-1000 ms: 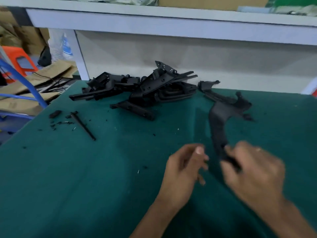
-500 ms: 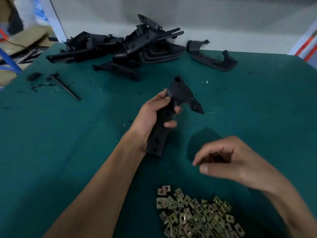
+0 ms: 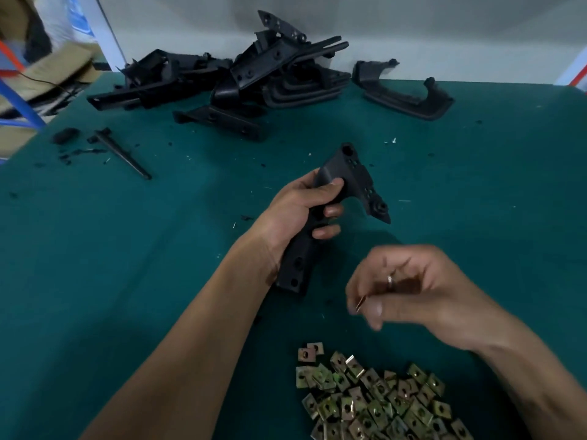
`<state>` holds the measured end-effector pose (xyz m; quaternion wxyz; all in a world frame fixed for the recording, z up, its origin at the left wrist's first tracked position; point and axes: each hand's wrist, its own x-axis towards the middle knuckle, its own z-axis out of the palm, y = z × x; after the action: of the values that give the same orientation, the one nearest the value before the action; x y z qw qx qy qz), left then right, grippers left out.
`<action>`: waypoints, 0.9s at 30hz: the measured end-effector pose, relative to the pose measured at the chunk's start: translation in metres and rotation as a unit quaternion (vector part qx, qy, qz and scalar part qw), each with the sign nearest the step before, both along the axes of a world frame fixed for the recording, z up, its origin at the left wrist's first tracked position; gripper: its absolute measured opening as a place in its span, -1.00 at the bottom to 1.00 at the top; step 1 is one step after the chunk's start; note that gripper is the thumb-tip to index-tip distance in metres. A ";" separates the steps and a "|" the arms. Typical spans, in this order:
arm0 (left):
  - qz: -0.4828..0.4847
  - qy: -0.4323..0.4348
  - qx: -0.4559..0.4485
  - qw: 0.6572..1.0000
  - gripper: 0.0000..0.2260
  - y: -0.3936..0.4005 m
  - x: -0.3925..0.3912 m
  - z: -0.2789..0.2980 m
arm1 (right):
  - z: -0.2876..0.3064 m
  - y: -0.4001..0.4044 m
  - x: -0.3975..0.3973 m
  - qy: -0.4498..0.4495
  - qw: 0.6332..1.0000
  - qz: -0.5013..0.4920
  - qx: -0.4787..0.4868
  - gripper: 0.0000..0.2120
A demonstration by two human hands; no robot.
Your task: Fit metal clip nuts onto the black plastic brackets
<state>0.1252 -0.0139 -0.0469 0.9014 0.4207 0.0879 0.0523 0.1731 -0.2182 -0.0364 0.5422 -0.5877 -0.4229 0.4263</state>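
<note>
My left hand (image 3: 300,206) grips a black plastic bracket (image 3: 352,173) around its shaft, holding it above the green table with its wide holed head pointing away from me. My right hand (image 3: 409,290), blurred by motion, is lower right of the bracket and pinches a thin metal clip nut (image 3: 360,303) edge-on between thumb and fingers. A heap of several brass-coloured clip nuts (image 3: 371,398) lies at the table's near edge, just below my right hand.
A pile of black plastic brackets (image 3: 241,77) lies at the back of the green table (image 3: 127,249), with a separate curved black part (image 3: 406,93) to its right. A thin black rod (image 3: 124,154) and plastic crumbs lie at the left. A blue frame (image 3: 19,103) stands past the left edge.
The view dropped from the bracket pile to the near table. The bracket passed from my right hand to my left. My right hand now pinches a clip nut.
</note>
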 end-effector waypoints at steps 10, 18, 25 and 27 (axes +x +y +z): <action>0.020 -0.019 0.053 0.998 -0.83 0.001 0.000 -0.001 | -0.005 0.051 0.036 0.219 0.859 -0.430 0.171 -0.81; 0.041 -0.037 0.167 0.984 -0.86 -0.004 0.000 0.001 | -0.006 0.048 0.033 0.227 0.888 -0.364 0.164 -0.89; 0.057 -0.037 0.185 0.980 -0.84 -0.005 0.000 0.001 | -0.004 0.055 0.027 0.246 0.879 -0.370 0.176 -0.80; 0.061 -0.036 0.187 0.980 -0.83 -0.005 0.000 0.002 | -0.006 0.056 0.024 0.265 0.867 -0.380 0.184 -0.77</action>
<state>0.1253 -0.0191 -0.0453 0.8045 0.5734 0.0701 0.1380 0.1968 -0.1618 -0.0419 0.8521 -0.4580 -0.0779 0.2412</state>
